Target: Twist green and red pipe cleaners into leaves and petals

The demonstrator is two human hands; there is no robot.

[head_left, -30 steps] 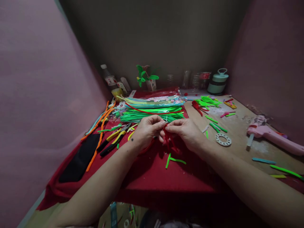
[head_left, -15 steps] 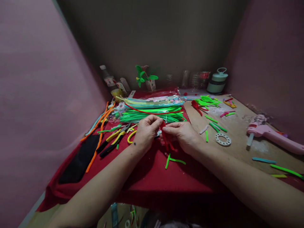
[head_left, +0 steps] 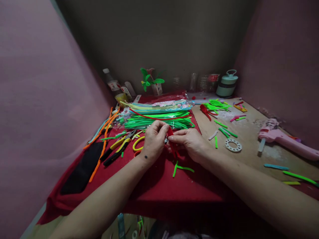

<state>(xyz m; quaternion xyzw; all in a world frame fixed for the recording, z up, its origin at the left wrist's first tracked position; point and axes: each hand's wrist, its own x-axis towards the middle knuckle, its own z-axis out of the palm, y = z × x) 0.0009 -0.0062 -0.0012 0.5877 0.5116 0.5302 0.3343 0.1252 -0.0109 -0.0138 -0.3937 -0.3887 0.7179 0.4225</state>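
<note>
- Two bright green chenille offcuts (head_left: 185,168) lie nearest, on the red-clothed tabletop (head_left: 171,189)
- Just beyond and above them, the red chenille piece (head_left: 173,149) is held between the two hands, its lower end hanging free
- The right hand (head_left: 190,142) is narrowed to a pinch, thumb and forefinger on the piece; the left hand (head_left: 154,139) pinches at its top, though the exact contact is hard to make out
- It should be very light, fuzzy rather than slippery, easy to bend and likely to keep its shape; hard squeezing could flatten the pile, so a light fingertip hold near the top seems best
- Scissors (head_left: 134,146), by the look of the yellow loop, sit partly hidden beside the left wrist
- Farther off, bundled green chenille stems (head_left: 136,123) lie under one longer red stem (head_left: 161,118)
</note>
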